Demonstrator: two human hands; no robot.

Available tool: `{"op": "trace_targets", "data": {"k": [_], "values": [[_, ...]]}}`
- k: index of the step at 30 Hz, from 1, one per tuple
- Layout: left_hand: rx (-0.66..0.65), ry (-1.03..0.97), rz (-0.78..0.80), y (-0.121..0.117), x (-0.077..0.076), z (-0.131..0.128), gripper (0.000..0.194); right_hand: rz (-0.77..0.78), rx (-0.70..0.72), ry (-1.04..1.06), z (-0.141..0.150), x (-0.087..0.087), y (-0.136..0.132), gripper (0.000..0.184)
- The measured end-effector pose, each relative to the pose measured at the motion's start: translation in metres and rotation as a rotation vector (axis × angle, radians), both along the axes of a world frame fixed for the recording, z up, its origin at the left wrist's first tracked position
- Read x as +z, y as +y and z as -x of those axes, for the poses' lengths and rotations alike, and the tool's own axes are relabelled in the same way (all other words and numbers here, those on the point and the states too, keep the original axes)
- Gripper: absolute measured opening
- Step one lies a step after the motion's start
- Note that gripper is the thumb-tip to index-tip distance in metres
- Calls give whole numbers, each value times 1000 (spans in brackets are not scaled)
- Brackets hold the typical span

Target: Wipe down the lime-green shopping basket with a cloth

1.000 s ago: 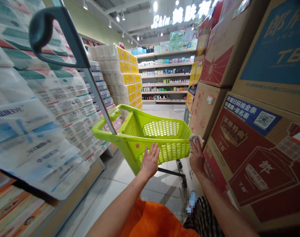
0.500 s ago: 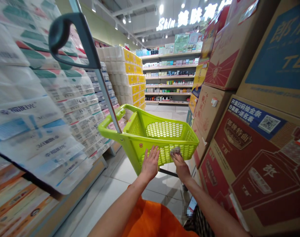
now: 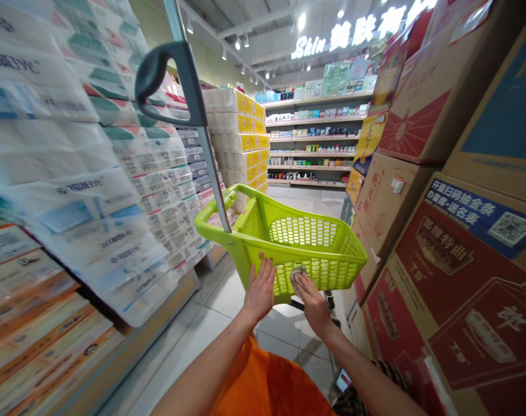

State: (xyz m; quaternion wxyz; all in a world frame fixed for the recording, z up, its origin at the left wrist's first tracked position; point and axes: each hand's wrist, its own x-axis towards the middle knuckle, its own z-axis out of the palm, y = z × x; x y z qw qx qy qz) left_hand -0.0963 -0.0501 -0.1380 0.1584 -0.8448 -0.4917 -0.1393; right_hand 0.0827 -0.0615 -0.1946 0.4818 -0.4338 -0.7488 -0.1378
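In front of me stands a lime-green plastic shopping cart (image 3: 245, 245) with perforated sides. My left hand (image 3: 260, 289) lies flat against its near side, fingers stretched, with nothing held. Just to the right, my right hand (image 3: 314, 300) presses a greyish cloth (image 3: 297, 279) against the slotted part of the same side. Part of the cloth is hidden under the fingers. From the cart's handle end a metal pole (image 3: 213, 173) rises, carrying a dark grey loop grip (image 3: 196, 86).
Packs of tissue paper (image 3: 102, 202) are piled on the left, with yellow-labelled paper rolls (image 3: 241, 136) behind. Cardboard cartons (image 3: 458, 248) are stacked close on the right. Stocked shelves (image 3: 315, 138) line the back, and pale floor tiles (image 3: 197, 326) run beneath.
My right hand has moved left along the cart's side with the cloth, nearer my left hand. My left hand stays flat on the cart. The whole view has shifted, placing the cart farther right.
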Motion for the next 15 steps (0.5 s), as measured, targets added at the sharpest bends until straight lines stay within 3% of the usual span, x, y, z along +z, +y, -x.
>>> {"op": "trace_targets", "data": {"k": [4,9,11,15], "values": [[31,-38,-38,-3,10,12,61,-61,-2,70,12,28,10,50],[32,-43,-74,-9,11,24,61,34,60,-114,31,7,7,60],[45,-50,-91,-12,10,32,62,17,100,-102,39,8,2,60],[120,-85,-133,-14,11,48,60,-84,98,23,53,44,8,54]]}}
